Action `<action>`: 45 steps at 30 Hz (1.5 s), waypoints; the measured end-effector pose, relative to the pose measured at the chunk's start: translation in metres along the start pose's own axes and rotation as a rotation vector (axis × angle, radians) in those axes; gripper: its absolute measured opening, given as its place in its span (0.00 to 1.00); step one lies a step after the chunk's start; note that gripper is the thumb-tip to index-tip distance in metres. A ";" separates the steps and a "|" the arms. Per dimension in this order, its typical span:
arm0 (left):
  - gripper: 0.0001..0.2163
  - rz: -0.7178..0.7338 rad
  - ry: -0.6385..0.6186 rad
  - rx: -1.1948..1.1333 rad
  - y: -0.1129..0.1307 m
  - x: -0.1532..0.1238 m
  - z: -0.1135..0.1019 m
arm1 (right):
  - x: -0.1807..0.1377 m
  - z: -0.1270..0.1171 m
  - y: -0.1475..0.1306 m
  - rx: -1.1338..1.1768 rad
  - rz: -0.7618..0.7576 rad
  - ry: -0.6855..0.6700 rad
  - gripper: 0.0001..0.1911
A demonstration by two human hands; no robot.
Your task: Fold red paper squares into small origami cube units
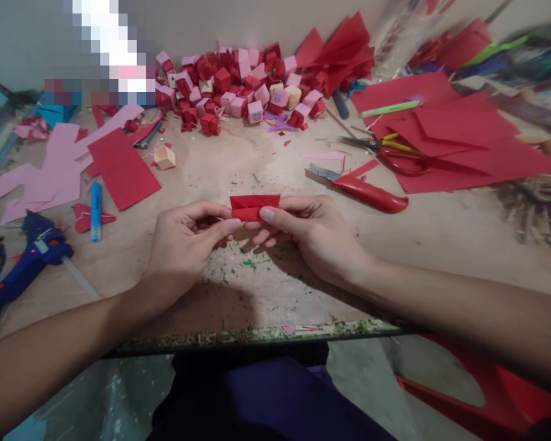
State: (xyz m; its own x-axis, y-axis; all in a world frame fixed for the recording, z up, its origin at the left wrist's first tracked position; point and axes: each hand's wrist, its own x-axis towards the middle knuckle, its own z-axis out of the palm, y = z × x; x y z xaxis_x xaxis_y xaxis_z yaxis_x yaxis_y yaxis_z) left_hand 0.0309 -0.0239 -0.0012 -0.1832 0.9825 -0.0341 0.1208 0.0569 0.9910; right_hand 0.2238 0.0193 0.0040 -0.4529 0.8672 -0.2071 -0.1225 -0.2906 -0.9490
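Head view shows a folded red paper just above the tabletop, its long axis running left to right. The left hand pinches its left end; the right hand grips the right part, the thumb covering some of it. The paper is a narrow, creased rectangle. Beyond lie small paper cubes; a red-handled tool lies to the right, a blue glue gun to the left.

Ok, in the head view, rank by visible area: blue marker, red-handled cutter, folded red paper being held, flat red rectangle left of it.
1. Flat red rectangle
2. Red-handled cutter
3. Folded red paper
4. Blue marker

Apparent size only.
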 end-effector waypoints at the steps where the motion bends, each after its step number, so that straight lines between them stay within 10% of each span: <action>1: 0.07 -0.020 -0.004 -0.012 0.000 0.000 0.000 | 0.000 0.001 0.000 -0.003 0.000 0.006 0.13; 45: 0.08 -0.032 -0.103 0.115 0.001 0.000 0.003 | 0.003 0.001 0.002 -0.201 0.020 -0.085 0.14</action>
State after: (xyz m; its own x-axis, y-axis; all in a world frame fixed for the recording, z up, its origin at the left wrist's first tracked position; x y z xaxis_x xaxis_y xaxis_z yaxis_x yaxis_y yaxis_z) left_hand 0.0340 -0.0238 -0.0011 -0.0888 0.9925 -0.0844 0.2287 0.1028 0.9681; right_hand 0.2218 0.0209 0.0015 -0.5276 0.8222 -0.2135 0.0616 -0.2136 -0.9750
